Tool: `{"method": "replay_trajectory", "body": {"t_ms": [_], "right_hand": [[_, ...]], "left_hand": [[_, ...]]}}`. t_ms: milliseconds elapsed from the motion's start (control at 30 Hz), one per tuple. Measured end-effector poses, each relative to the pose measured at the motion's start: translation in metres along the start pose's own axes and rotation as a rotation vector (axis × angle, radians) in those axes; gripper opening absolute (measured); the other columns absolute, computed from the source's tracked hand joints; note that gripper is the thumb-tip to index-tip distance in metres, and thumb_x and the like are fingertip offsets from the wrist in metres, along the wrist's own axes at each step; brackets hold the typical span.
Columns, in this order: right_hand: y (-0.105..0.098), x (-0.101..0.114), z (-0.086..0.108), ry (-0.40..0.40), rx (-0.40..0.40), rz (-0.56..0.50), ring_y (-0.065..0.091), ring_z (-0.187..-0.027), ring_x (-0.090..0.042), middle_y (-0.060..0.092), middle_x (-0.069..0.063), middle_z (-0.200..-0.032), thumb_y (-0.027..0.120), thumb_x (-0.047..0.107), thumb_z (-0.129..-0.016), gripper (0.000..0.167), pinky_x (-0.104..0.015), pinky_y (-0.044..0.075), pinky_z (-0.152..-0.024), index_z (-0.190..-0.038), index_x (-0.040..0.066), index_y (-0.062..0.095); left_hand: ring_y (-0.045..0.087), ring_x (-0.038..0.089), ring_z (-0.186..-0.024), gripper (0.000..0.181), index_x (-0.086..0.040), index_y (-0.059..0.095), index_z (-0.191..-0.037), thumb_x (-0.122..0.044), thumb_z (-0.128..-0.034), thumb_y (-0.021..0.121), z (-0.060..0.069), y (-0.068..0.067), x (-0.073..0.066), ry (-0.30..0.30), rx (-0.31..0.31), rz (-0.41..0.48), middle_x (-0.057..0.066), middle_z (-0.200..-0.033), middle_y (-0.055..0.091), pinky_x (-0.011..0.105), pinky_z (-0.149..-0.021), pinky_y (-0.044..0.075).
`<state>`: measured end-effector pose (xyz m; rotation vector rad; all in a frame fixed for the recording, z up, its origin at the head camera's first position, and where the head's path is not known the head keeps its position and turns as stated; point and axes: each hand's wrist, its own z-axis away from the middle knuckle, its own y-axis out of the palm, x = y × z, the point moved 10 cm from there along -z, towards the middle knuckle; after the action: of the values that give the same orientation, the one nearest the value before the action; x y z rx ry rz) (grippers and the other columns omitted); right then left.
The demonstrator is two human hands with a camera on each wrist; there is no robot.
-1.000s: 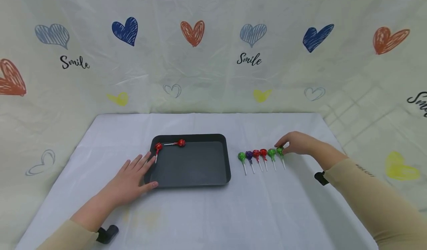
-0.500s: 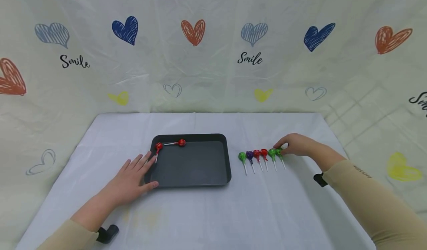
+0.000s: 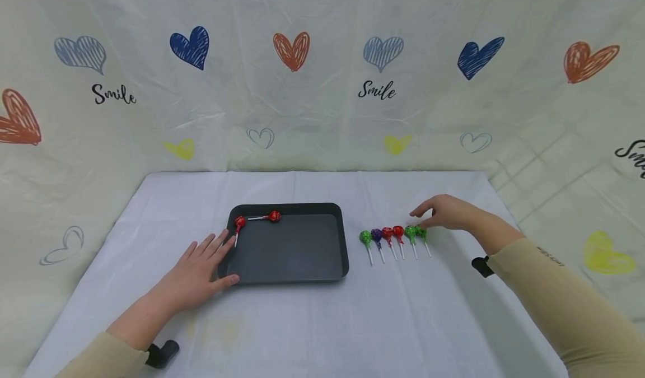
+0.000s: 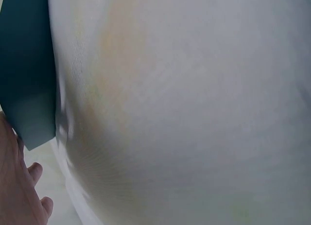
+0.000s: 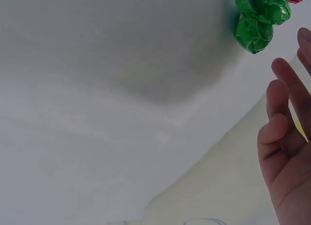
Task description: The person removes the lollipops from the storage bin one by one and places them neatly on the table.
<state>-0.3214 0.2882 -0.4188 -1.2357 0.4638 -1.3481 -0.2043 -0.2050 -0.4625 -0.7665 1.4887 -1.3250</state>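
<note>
My left hand (image 3: 194, 271) lies with spread fingers on the left edge of a dark grey tray (image 3: 287, 280). Inside the tray's upper left are two red lollipops, one lollipop (image 3: 239, 222) along the left side and another lollipop (image 3: 274, 216) along the back. My right hand (image 3: 443, 213) hovers just above the right end of a lollipop row, thumb and fingers apart and holding nothing. Nearest to it are two green lollipops whose heads touch, the end lollipop (image 5: 253, 35) and its neighbour (image 5: 273, 7). Leftward in the row follow red, purple and green ones.
A white cloth (image 3: 302, 327) covers the table. Behind it hangs a pale curtain (image 3: 322, 109) printed with hearts and "Smile". A black wrist camera (image 3: 163, 354) sits under the left sleeve, and another camera (image 3: 482, 266) under the right.
My right hand has let go of the green lollipop at the row's end and risen slightly, its fingers parting. That lollipop's head now sits against its neighbour. The left hand has stayed still.
</note>
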Motion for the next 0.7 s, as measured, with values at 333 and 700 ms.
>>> {"method": "replay_trajectory", "body": {"t_ms": [333, 700], "right_hand": [[-0.004, 0.030, -0.011, -0.038, -0.008, -0.019, 0.060, -0.107, -0.027, 0.067, -0.014, -0.123, 0.073, 0.023, -0.091, 0.034, -0.041, 0.055, -0.087, -0.124, 0.013, 0.071], [-0.009, 0.081, -0.037, -0.113, -0.057, -0.034, 0.061, -0.094, -0.020, 0.069, -0.010, -0.121, 0.075, 0.024, -0.090, 0.035, -0.036, 0.054, -0.080, -0.124, 0.015, 0.072]], "left_hand": [[0.015, 0.041, -0.148, 0.093, -0.016, 0.024, -0.159, -0.069, -0.0889, 0.056, 0.000, 0.001, 0.001, 0.001, 0.018, -0.023, 0.009, -0.165, 0.016, 0.065, -0.116, 0.009], [0.014, 0.041, -0.149, 0.093, -0.017, 0.024, -0.159, -0.070, -0.0886, 0.055, -0.001, 0.000, 0.001, -0.011, 0.031, -0.026, 0.009, -0.165, 0.015, 0.065, -0.116, 0.009]]}}
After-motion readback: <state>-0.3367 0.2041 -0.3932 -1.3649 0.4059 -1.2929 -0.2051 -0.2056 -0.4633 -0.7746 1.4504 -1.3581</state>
